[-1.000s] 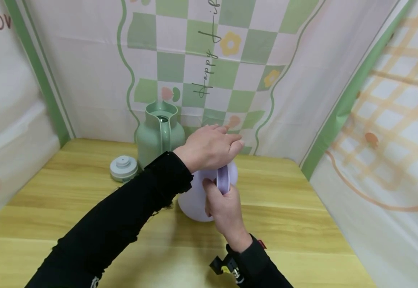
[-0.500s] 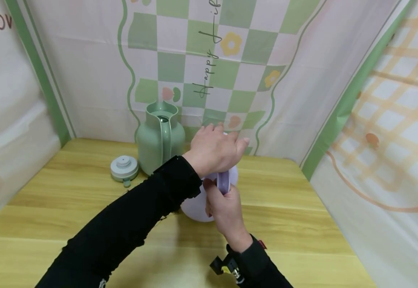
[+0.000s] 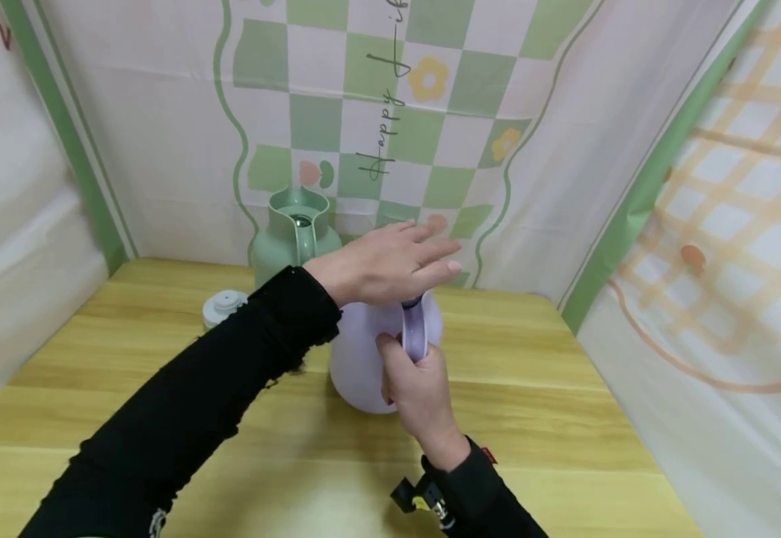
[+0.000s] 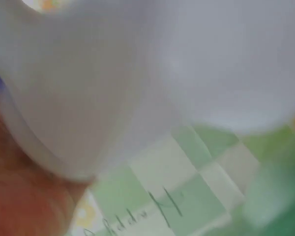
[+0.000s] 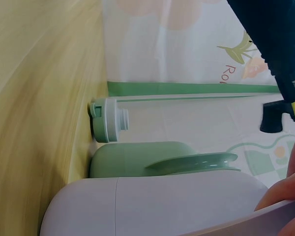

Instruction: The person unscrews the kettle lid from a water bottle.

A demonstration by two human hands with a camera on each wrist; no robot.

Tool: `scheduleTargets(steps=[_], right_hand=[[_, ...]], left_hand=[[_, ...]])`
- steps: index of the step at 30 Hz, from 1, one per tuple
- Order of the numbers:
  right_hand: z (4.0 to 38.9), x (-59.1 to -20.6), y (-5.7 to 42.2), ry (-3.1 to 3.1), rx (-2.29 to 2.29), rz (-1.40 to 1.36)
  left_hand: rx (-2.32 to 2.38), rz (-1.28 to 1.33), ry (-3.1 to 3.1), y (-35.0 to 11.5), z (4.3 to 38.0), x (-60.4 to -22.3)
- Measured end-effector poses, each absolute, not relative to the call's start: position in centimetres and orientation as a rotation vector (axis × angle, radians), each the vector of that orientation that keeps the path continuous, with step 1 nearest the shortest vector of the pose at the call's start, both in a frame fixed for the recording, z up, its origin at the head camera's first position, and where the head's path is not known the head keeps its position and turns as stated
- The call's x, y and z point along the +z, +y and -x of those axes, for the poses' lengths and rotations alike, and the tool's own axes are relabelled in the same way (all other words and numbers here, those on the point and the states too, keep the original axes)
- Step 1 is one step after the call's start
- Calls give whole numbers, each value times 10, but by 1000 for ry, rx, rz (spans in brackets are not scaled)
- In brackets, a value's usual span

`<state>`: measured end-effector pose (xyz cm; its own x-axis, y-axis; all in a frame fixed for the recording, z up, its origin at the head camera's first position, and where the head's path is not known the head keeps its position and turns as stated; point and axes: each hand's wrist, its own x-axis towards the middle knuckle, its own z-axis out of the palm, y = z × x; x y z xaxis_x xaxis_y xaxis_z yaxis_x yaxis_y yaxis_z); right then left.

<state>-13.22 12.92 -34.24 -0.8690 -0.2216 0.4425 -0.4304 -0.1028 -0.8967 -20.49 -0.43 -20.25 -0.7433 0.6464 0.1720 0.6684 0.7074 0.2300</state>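
Note:
A lilac vacuum jug [image 3: 359,359] stands upright on the wooden table in the head view. My right hand [image 3: 420,396] grips its handle [image 3: 415,332], thumb on the near side. Across the top of the jug lies my left hand [image 3: 390,261], palm down with fingers extended to the right; it hides the jug's mouth, so whether a lid is there I cannot tell. In the left wrist view the jug's pale body [image 4: 226,64] fills most of the frame, blurred. Its smooth side [image 5: 152,201] shows along the bottom of the right wrist view.
Behind and left of the lilac jug stands a green vacuum jug [image 3: 276,246], its top uncovered. A white and green lid [image 5: 105,120] sits on the table [image 3: 531,448] beside it, partly behind my left sleeve. Printed cloth [image 3: 161,149] walls the table's back and sides.
My left hand shifted right over the jug's top, then swung back left, its fingers now more spread. My left forearm covers more of the loose lid. The right hand and lilac jug stay put.

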Motion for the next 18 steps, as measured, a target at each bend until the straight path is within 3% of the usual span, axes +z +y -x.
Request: scheduleTargets(steps=[7,18], right_hand=[[132,-342,128,-1980,2126,-716],[132,-343,128,-1958,2142,-708]], left_hand=[[-366,1287,-2770,-18,216,-208],[-300,1267,-2750,-16,217,-214]])
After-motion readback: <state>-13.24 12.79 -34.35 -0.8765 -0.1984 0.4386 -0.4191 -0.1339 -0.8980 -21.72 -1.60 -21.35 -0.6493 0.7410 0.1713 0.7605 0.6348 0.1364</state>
